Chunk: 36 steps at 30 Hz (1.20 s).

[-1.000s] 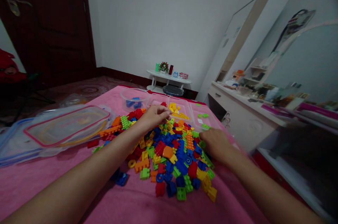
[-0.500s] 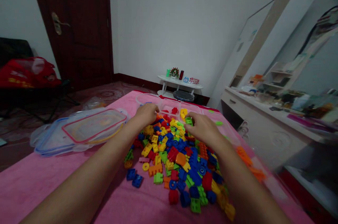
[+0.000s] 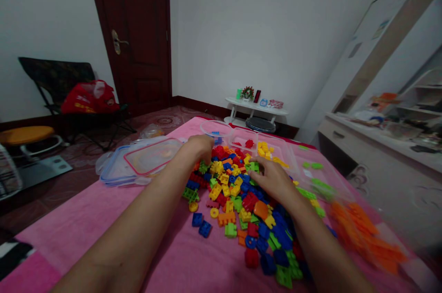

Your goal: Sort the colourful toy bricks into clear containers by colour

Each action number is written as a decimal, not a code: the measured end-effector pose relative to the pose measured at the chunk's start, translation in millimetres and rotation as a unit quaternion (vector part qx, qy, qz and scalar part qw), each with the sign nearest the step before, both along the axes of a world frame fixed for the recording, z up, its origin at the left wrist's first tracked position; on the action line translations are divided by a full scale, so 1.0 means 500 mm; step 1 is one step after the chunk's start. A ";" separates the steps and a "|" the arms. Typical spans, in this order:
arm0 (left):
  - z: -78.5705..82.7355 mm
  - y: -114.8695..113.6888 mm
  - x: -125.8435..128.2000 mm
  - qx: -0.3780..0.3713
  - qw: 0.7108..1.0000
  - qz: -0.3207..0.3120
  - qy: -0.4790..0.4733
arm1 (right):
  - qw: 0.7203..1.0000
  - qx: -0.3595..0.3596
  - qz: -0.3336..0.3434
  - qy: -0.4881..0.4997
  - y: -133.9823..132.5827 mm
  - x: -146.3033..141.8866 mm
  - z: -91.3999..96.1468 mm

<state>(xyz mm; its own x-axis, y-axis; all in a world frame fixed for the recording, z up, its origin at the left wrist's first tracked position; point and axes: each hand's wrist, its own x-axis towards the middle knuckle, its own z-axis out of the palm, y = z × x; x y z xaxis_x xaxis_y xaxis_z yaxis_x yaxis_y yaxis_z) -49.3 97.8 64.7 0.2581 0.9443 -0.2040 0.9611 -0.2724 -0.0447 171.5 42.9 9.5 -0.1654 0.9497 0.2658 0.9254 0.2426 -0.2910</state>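
A heap of colourful plastic building bricks (image 3: 226,189) lies in front of me on a pink cloth (image 3: 165,242). My left hand (image 3: 201,147) reaches down at the heap's far left edge, above some green and red bricks. Its fingertips are hidden behind the back of the hand. At the heap's far right side, my right hand (image 3: 270,174) has thumb and fingers closed round a green building brick (image 3: 253,167). Beyond the hands stand clear containers: one with blue bricks (image 3: 216,135), one with red bricks (image 3: 249,144), one with yellow bricks (image 3: 265,149).
Stacked clear lids (image 3: 119,166) with blue and red rims lie at the left. On the right, green bricks (image 3: 322,187) and blurred orange bricks (image 3: 366,233) sit in further clear containers. A white dresser (image 3: 380,164) stands beyond the right edge, a folding chair (image 3: 57,74) at far left.
The view has turned left, so the scene sits further right. Against the heap, my left hand has moved left, and my right hand has moved left with the green brick.
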 end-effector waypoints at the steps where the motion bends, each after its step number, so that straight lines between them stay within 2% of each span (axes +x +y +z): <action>1: -0.001 -0.001 0.003 0.000 1.000 -0.006 0.002 | 1.000 -0.001 0.000 0.009 -0.001 0.000 0.002; 6: -0.010 0.007 -0.003 0.003 0.999 -0.016 -0.037 | 0.997 0.013 0.012 0.080 -0.004 -0.007 0.005; 9: -0.010 0.013 -0.016 0.032 0.994 -0.032 -0.098 | 0.991 -0.001 0.035 0.131 -0.007 -0.015 0.007; 12: 0.003 0.005 -0.017 0.042 0.980 -0.076 -0.178 | 0.982 -0.013 0.056 0.178 -0.014 -0.026 0.011; 14: 0.017 -0.007 -0.010 0.035 0.960 -0.110 -0.254 | 0.972 -0.028 0.076 0.221 -0.022 -0.035 0.018; 17: 0.034 -0.029 0.010 -0.007 0.915 -0.147 -0.375 | 0.939 -0.086 0.118 0.311 -0.037 -0.048 0.035; 19: 0.038 -0.040 0.027 -0.039 0.884 -0.159 -0.437 | 0.917 -0.110 0.138 0.356 -0.046 -0.055 0.048; 21: 0.033 -0.045 0.045 -0.058 0.854 -0.156 -0.492 | 0.912 -0.107 0.143 0.370 -0.052 -0.056 0.058; 25: 0.009 -0.047 0.085 -0.115 0.798 -0.135 -0.576 | 0.928 -0.080 0.091 0.351 -0.054 -0.044 0.066; 28: -0.002 -0.047 0.108 -0.154 0.762 -0.122 -0.617 | 0.924 -0.095 0.059 0.366 -0.049 -0.022 0.071; 30: -0.003 -0.045 0.113 -0.152 0.743 -0.107 -0.643 | 0.923 -0.088 0.046 0.372 -0.044 0.004 0.080; 33: -0.002 -0.028 0.100 -0.060 0.749 -0.065 -0.657 | 0.930 -0.015 -0.011 0.366 -0.033 0.064 0.097; 36: -0.008 0.003 0.076 0.080 0.793 -0.024 -0.604 | 0.933 0.074 -0.116 0.332 -0.021 0.144 0.105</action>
